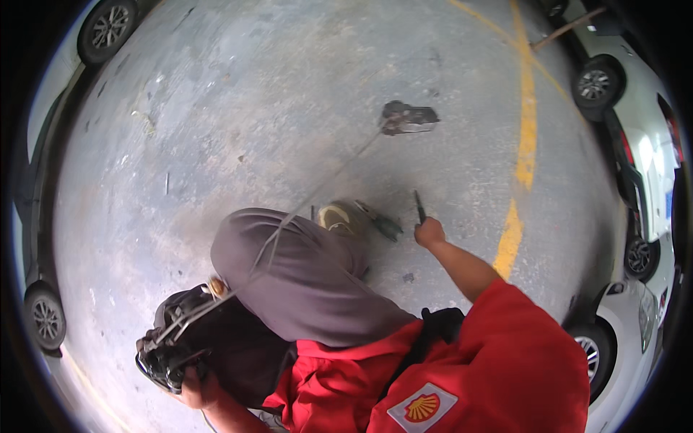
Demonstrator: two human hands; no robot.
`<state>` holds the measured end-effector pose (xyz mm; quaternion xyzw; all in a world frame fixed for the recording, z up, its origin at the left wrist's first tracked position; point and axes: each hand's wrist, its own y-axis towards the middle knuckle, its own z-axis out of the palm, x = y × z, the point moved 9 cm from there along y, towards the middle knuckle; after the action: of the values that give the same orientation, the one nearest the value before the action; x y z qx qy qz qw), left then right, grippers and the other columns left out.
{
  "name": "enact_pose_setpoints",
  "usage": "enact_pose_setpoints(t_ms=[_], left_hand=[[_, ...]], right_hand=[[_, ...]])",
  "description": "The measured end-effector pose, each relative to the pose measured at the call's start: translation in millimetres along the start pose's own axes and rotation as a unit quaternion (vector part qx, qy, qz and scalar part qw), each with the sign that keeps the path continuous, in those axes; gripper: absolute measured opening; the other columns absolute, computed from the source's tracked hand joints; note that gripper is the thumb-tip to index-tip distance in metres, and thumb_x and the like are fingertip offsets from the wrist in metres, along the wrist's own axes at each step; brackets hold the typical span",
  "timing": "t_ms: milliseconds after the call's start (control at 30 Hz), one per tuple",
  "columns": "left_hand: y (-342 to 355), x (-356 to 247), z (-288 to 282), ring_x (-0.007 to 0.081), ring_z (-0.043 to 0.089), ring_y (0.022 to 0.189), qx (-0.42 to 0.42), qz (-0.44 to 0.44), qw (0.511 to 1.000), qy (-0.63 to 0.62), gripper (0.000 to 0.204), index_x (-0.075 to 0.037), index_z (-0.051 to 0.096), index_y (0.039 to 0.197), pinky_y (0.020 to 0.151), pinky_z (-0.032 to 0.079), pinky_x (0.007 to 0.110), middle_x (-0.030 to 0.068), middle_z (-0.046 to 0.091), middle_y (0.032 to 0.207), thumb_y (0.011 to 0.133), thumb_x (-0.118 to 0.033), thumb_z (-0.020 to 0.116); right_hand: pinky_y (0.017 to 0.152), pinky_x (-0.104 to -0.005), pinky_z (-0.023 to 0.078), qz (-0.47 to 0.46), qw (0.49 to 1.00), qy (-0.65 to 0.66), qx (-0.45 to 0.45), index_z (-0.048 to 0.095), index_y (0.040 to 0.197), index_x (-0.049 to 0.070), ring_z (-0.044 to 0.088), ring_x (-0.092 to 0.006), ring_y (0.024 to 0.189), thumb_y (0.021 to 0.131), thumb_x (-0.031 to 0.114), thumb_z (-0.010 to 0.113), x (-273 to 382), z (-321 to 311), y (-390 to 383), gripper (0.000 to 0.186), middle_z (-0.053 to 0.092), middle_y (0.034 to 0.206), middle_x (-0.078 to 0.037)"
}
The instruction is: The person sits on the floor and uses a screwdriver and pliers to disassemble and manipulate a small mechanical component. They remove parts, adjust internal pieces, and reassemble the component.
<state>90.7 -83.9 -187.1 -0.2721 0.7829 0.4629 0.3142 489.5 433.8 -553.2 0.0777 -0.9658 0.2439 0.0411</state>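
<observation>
My left hand, low at the left, is closed round a black mechanical part with wires or cables on it. Long thin grey cables run from that part across my bent knee to a dark metal-and-black piece farther off over the floor. On the right, my right hand grips a slim dark tool pointing away from me; its exact kind is unclear. Green-handled pliers lie on the floor between that hand and my shoe.
Grey, worn concrete floor surrounds me, with a yellow painted line to the right. Cars stand along both sides, a white one at the right and a wheel at the far left. A thin stick-like object lies on the floor.
</observation>
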Motion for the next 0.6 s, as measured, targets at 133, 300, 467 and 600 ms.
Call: enact_pose_setpoints(t_ms=[133,300,467,600], left_hand=[[-23.3,17.6,-17.2,0.0428,0.059,0.126,-0.047,-0.127,0.982,-0.135,0.049,0.012,0.061,0.129,0.111,0.045,0.055,0.0277,0.059,0.138,0.086,-0.011,0.055],[20.8,-4.4,42.3,0.0312,0.062,0.117,-0.071,-0.251,0.965,0.025,0.057,0.008,0.054,0.134,0.105,0.048,0.045,0.0194,0.064,0.127,0.083,-0.014,0.061],[67.9,-50.5,105.5,0.0227,0.066,0.104,0.006,-0.187,0.980,0.068,0.058,0.006,0.056,0.124,0.094,0.052,0.036,0.0139,0.068,0.112,0.073,-0.015,0.072],[57.7,-85.7,96.4,0.0245,0.067,0.101,-0.015,-0.178,0.982,-0.061,0.065,0.009,0.060,0.121,0.091,0.053,0.037,0.0164,0.068,0.109,0.062,-0.011,0.078]], right_hand=[[0.100,-0.0544,0.049,-0.263,0.953,-0.075,-0.133,0.057,0.130,0.001,0.057,-0.0466,0.122,0.087,0.025,0.071,93.4,28.5,-27.2,0.050,0.059,0.126,-0.029],[0.093,-0.0540,0.049,-0.250,0.959,-0.131,-0.017,0.059,0.114,0.003,0.060,-0.0440,0.106,0.086,0.015,0.069,77.0,148.1,15.9,0.033,0.060,0.111,-0.025],[0.090,-0.0573,0.050,-0.391,0.913,-0.048,-0.105,0.061,0.121,0.002,0.063,-0.0467,0.105,0.093,0.011,0.057,80.0,154.6,48.8,0.029,0.062,0.116,-0.028],[0.093,-0.0568,0.052,-0.388,0.916,-0.064,-0.075,0.061,0.122,-0.004,0.064,-0.0459,0.109,0.093,0.020,0.059,52.0,136.9,44.1,0.038,0.065,0.118,-0.028]])
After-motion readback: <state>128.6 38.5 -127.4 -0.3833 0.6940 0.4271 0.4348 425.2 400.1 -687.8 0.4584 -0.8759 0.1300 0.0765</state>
